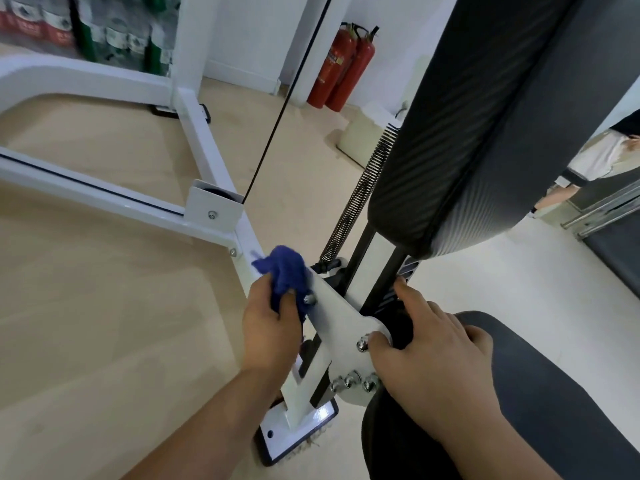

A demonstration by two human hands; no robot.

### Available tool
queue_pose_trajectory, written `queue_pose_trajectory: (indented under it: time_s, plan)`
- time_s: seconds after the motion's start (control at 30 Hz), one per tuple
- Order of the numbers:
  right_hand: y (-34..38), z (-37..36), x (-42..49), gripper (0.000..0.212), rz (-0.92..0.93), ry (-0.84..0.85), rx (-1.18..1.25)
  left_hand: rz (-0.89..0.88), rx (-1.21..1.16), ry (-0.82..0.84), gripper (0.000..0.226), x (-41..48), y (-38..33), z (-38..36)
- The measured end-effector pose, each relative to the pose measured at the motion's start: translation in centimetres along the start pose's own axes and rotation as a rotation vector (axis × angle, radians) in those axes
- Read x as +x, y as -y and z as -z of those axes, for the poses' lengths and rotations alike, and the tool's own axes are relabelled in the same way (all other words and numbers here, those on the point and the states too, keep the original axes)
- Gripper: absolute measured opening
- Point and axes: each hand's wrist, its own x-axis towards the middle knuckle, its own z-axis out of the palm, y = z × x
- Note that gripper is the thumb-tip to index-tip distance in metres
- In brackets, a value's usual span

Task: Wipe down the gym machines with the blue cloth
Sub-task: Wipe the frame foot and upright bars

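1. Right grip (440, 355), nearest the lens: palm down at the front edge of the dark seat pad (554, 393). Fingers are loosely spread toward the black upright (358, 261), and the thumb tip touches the white bracket plate (332, 306). It holds nothing.
2. Left grip (268, 327): fingers and thumb are curled round the blue cloth (282, 271), which is bunched into a wad.
3. Most of the cloth sticks out past the fingertips, on the side away from the camera.
4. Cloth lies against the upper left edge of the bracket plate, where the plate meets the white frame tube (214, 161). One bolt head (309, 299) sits just beside the cloth.
5. Coil spring (360, 192) rises from just behind the cloth, alongside the black back pad (485, 116).
6. Foot plate (298, 427) rests on the floor (104, 306) below both grips.
7. Two red fire extinguishers (343, 67) stand at the far wall.
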Motion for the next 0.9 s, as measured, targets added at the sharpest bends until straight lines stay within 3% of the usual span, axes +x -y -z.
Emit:
queue_pose_trajectory:
  time_s: [0.2,0.27,0.33,0.43,0.53,0.67,0.9]
  plan:
    - [-0.1,-0.2,-0.2,0.074,0.005,-0.005,-0.007,0.110,0.321,0.278,0.027,-2.5,1.7,2.3]
    - [0.0,0.1,-0.2,0.075,0.006,0.011,-0.003,-0.046,0.346,0.172,0.031,-2.7,-1.0,2.7]
    - [0.1,0.3,-0.2,0.076,0.009,0.031,-0.002,-0.309,0.268,0.094,0.029,-2.8,-5.0,2.2]
    - [0.3,0.5,-0.1,0.062,0.021,0.010,0.019,-0.571,0.177,0.238,0.031,-3.1,-9.1,-0.9]
    - [0.2,0.2,-0.2,0.037,0.001,0.001,0.016,-0.600,0.226,0.353,0.029,-4.1,-8.6,-3.4]
    - [0.2,0.1,-0.3,0.066,-0.001,0.009,-0.007,-0.526,0.308,0.391,0.028,-3.9,-6.1,-2.0]
    - [0.5,1.1,-0.6,0.075,0.002,0.042,0.026,-0.637,0.222,0.345,0.020,-0.9,-12.0,-3.3]
